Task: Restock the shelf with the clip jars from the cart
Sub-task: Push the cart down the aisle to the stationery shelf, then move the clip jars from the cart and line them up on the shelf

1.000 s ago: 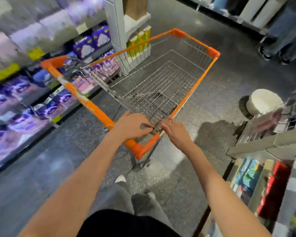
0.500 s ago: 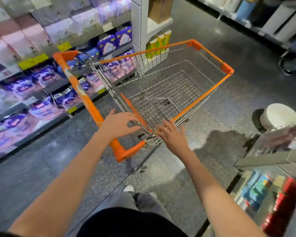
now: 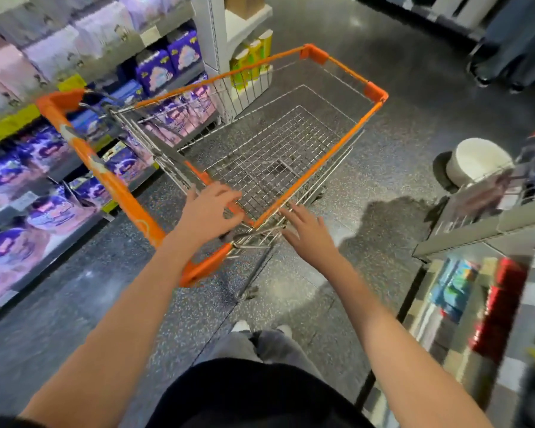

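Cart point(image 3: 290, 156): we see a wire basket with orange trim, standing on the speckled floor point(image 3: 398, 88), angled toward the left shelf point(image 3: 84, 168).
Jars: we can make out none in the basket; only bare wire mesh shows.
Left hand point(image 3: 209, 213): fingers spread and loosely bent over the cart's near corner, gripping nothing.
Right hand point(image 3: 307, 231): fingers straight and splayed, just beside the basket's near rim; whether it touches we cannot tell.
Left shelf: purple and pink packs.
Right shelf point(image 3: 476, 230): blurred red and blue goods.
Stool point(image 3: 479, 160): white, round, right of the cart.
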Tool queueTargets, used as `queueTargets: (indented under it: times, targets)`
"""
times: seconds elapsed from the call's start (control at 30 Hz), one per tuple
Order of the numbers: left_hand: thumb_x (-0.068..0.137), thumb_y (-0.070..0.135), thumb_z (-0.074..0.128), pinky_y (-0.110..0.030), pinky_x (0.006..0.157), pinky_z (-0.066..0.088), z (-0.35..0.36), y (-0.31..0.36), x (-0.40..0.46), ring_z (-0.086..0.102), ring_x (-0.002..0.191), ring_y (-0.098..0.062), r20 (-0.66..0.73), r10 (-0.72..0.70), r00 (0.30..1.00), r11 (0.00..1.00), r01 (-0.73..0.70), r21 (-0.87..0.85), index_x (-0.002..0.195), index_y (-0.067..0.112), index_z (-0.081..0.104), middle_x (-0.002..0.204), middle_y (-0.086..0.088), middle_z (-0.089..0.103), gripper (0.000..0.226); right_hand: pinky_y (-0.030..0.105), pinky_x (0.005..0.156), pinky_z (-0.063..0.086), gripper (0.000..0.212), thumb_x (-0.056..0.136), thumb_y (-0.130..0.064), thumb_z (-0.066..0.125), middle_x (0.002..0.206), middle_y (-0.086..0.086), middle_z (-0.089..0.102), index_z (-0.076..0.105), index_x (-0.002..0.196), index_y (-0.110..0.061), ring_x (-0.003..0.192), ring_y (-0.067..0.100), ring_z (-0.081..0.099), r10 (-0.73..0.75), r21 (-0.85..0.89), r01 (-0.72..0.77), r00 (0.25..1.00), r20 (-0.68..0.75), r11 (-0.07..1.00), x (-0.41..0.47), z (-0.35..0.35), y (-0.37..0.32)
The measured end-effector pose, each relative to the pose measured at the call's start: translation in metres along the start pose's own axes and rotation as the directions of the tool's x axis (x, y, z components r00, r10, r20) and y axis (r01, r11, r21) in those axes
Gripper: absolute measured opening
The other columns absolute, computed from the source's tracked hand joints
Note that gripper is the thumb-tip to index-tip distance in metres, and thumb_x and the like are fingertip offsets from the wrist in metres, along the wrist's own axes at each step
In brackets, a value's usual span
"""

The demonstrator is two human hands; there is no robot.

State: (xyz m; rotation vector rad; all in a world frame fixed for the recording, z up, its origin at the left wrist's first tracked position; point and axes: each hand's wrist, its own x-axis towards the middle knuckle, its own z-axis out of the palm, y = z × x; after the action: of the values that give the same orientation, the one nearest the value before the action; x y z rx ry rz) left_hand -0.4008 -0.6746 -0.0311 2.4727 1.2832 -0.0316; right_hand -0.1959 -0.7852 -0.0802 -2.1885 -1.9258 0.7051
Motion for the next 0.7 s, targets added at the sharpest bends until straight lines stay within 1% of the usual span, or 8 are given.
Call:
queueTargets:
  times: [0.13, 0.2, 0.27, 0.4, 0.5, 0.57, 0.6, 0.7]
  targets:
    - [0.088, 0.044, 0.057, -0.054, 0.115, 0.005, 0.011, 0.051, 0.021, 0.025, 0.140, -0.015, 0.034, 0.225, 0.974, 0.974, -0.224, -0.015, 0.142, 0.030, 0.037, 0.148, 0.005, 0.034, 0.060, 0.049, 0.115, 0.012, 0.050, 0.100, -0.036, 0.039, 0.156, -0.003, 0.021, 0.026, 0.147, -0.029, 0.144, 0.018, 0.016, 0.199, 0.026, -0.198, 0.972, -0.124, 0.980, -0.051, -0.009, 0.035]
    - [0.087, 0.042, 0.058, -0.052, 0.116, 0.006, 0.016, 0.083, 0.033, 0.024, 0.140, -0.015, 0.058, 0.329, 0.942, 0.944, -0.328, -0.027, 0.145, 0.029, 0.032, 0.150, 0.005, 0.031, 0.065, 0.048, 0.115, 0.014, 0.049, 0.099, -0.037, 0.040, 0.153, -0.002, 0.028, 0.029, 0.146, -0.026, 0.143, 0.018, 0.021, 0.293, 0.051, -0.289, 0.931, -0.218, 0.956, -0.084, -0.012, 0.050]
    - [0.086, 0.042, 0.059, -0.050, 0.115, 0.010, 0.025, 0.119, 0.045, 0.027, 0.139, -0.017, 0.058, 0.451, 0.891, 0.892, -0.451, -0.021, 0.145, 0.027, 0.031, 0.149, 0.003, 0.032, 0.067, 0.047, 0.115, 0.016, 0.048, 0.099, -0.037, 0.041, 0.151, 0.000, 0.033, 0.034, 0.144, -0.022, 0.142, 0.019, 0.024, 0.398, 0.102, -0.385, 0.868, -0.297, 0.917, -0.118, -0.015, 0.064]
    - [0.084, 0.042, 0.061, -0.050, 0.114, 0.016, 0.048, 0.207, 0.053, 0.029, 0.139, -0.021, 0.088, 0.656, 0.749, 0.754, -0.657, -0.025, 0.146, 0.025, 0.031, 0.149, 0.000, 0.036, 0.070, 0.046, 0.113, 0.022, 0.047, 0.098, -0.035, 0.044, 0.146, 0.004, 0.041, 0.040, 0.141, -0.017, 0.138, 0.024, 0.032, 0.616, 0.206, -0.590, 0.671, -0.412, 0.780, -0.188, -0.016, 0.085]
    - [0.083, 0.038, 0.064, -0.045, 0.112, 0.019, 0.066, 0.270, 0.039, 0.032, 0.137, -0.026, 0.084, 0.784, 0.615, 0.621, -0.777, -0.107, 0.144, 0.025, 0.034, 0.145, -0.001, 0.040, 0.069, 0.049, 0.110, 0.026, 0.048, 0.097, -0.038, 0.041, 0.142, 0.008, 0.046, 0.044, 0.139, -0.014, 0.134, 0.027, 0.037, 0.750, 0.310, -0.698, 0.503, -0.430, 0.646, -0.242, -0.017, 0.098]
    - [0.083, 0.035, 0.066, -0.044, 0.113, 0.017, 0.077, 0.307, 0.027, 0.029, 0.138, -0.027, 0.117, 0.838, 0.534, 0.546, -0.822, -0.163, 0.144, 0.024, 0.034, 0.146, -0.002, 0.040, 0.071, 0.053, 0.105, 0.032, 0.055, 0.094, -0.047, 0.031, 0.138, 0.007, 0.050, 0.046, 0.136, -0.014, 0.130, 0.028, 0.042, 0.806, 0.367, -0.737, 0.405, -0.431, 0.567, -0.275, -0.018, 0.105]
    - [0.083, 0.035, 0.066, -0.047, 0.114, 0.016, 0.083, 0.325, 0.021, 0.026, 0.140, -0.025, 0.142, 0.855, 0.498, 0.517, -0.839, -0.169, 0.145, 0.025, 0.032, 0.147, -0.001, 0.038, 0.072, 0.053, 0.104, 0.033, 0.058, 0.093, -0.050, 0.028, 0.137, 0.006, 0.051, 0.047, 0.135, -0.015, 0.129, 0.028, 0.043, 0.827, 0.389, -0.752, 0.360, -0.433, 0.531, -0.292, -0.017, 0.108]
    - [0.083, 0.037, 0.064, -0.054, 0.114, 0.013, 0.095, 0.378, 0.004, 0.021, 0.142, -0.021, 0.205, 0.900, 0.386, 0.418, -0.896, -0.151, 0.147, 0.028, 0.027, 0.150, 0.003, 0.033, 0.074, 0.054, 0.108, 0.027, 0.052, 0.095, -0.045, 0.036, 0.140, 0.007, 0.047, 0.044, 0.137, -0.014, 0.133, 0.028, 0.037, 0.872, 0.451, -0.788, 0.210, -0.443, 0.419, -0.336, -0.022, 0.116]
